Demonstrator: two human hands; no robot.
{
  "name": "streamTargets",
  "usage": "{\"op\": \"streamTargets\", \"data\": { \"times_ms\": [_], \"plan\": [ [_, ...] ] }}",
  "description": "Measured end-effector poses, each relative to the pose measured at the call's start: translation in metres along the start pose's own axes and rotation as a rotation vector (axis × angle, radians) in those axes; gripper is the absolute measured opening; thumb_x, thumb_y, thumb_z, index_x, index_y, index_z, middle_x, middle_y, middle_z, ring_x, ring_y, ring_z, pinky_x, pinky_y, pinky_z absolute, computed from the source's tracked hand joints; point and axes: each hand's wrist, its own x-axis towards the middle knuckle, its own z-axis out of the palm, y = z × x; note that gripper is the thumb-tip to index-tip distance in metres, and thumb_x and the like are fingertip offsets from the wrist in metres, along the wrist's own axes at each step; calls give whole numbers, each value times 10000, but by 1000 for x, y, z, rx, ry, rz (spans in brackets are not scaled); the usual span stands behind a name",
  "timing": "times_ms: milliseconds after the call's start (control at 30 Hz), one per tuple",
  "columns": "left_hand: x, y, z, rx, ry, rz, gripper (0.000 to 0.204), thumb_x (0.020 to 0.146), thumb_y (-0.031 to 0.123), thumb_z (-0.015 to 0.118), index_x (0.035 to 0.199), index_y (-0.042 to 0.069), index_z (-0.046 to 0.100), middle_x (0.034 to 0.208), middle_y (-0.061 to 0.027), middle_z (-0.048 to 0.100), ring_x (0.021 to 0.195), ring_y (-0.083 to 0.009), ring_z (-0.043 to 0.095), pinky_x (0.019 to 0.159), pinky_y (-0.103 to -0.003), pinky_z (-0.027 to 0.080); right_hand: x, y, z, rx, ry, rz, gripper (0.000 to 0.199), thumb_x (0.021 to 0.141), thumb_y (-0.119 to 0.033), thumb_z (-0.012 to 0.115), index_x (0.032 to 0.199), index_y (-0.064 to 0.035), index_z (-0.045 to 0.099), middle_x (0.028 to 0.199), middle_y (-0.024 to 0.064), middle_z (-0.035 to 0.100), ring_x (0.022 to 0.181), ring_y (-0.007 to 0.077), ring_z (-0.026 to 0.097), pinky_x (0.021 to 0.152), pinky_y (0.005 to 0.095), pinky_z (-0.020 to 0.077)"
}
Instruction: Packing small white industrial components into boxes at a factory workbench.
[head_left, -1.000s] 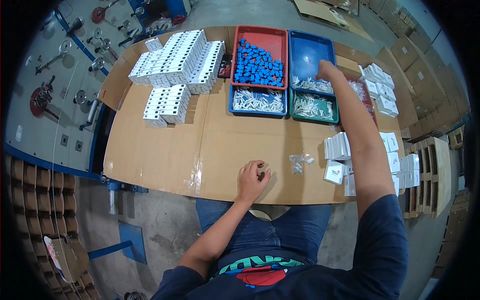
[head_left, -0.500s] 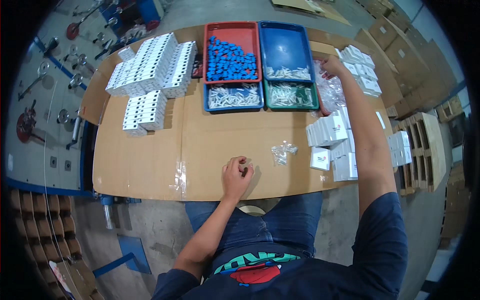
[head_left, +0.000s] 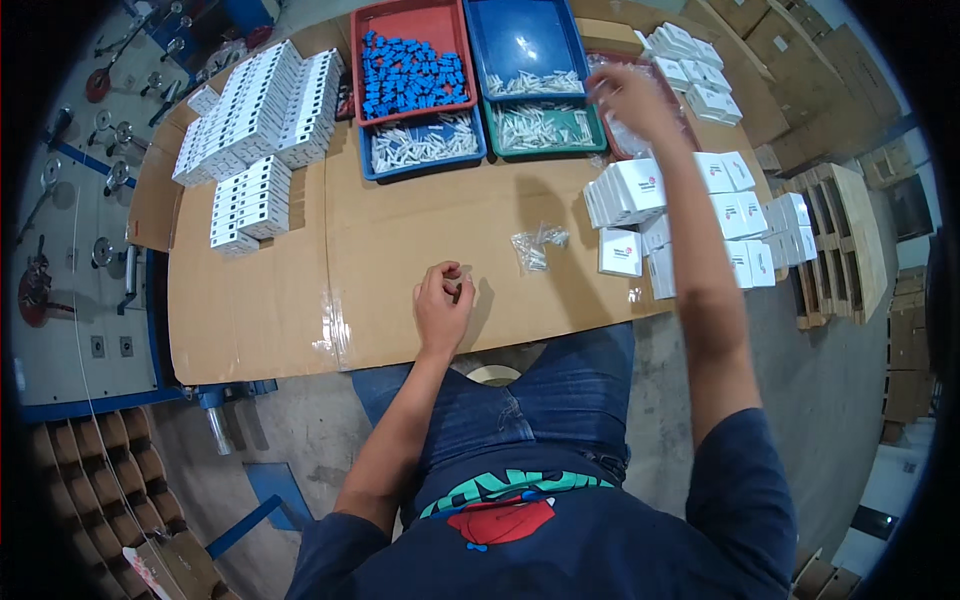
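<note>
My left hand (head_left: 445, 308) rests on the cardboard-covered table near its front edge, fingers loosely curled, with a gap to the thumb and nothing visible between them. Smeared by motion, my right hand (head_left: 628, 98) is over the right edge of the green tray (head_left: 545, 154), beside the red tray with clear plastic bags (head_left: 640, 145). Its fingers are too blurred to show whether they hold anything. Between the hands lie small clear bags with white pieces (head_left: 535, 250). The green tray holds small white plastic pieces (head_left: 540, 125).
Blue pieces (head_left: 412, 75) fill a red tray (head_left: 468, 60); two blue trays (head_left: 525, 30) hold white pieces. White box stacks (head_left: 255, 110) stand at left. More white boxes (head_left: 628, 190) stand at right, under my right forearm. Pallets (head_left: 850, 255) stand beyond the table's right side.
My right hand has pulled back left and nearer from the tray of clear bags. The left hand keeps its curled pose. The whole view has shifted, with the table appearing higher and further left.
</note>
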Motion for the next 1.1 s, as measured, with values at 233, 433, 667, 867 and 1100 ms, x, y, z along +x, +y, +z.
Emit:
{"op": "streamTargets", "data": {
  "times_ms": [233,433,667,867,1100],
  "plan": [
    [1,-1,7,-54,-10,-4,231,875,155,722,1082,78,653,928,-37,694,732,-175,619,814,-343,460,-162,-3,145,-296,-266,259,429,818,-467,764,970,-68,718,894,135,739,889,313,714,759,451,557],
    [-5,-3,4,-96,-4,-35,217,877,141,713,1078,78,661,904,-42,696,758,-187,630,800,-353,478,-194,33,191,-275,142,-17,400,837,-370,771,1053,-42,694,964,148,723,808,352,687,722,456,553],
    [-3,-5,4,-150,-11,-72,213,883,137,700,1085,79,668,892,-50,699,773,-200,634,777,-353,488,-217,45,169,1006,-109,344,289,1005,-171,581,1237,-8,635,1126,97,700,931,243,735,739,324,584],
    [-2,-1,4,-97,-4,-23,213,881,143,702,1083,83,669,862,-38,698,757,-195,631,774,-344,485,-227,24,150,1319,-143,477,336,1076,-253,510,1296,-20,610,1152,88,701,1022,252,730,791,318,596],
    [-3,0,4,-90,-6,-46,208,885,143,701,1081,83,669,864,-38,701,758,-191,636,778,-346,485,-220,43,166,1147,-132,413,321,1053,-240,569,1290,-34,637,1225,122,705,1090,209,701,855,350,584]
  ]
}}
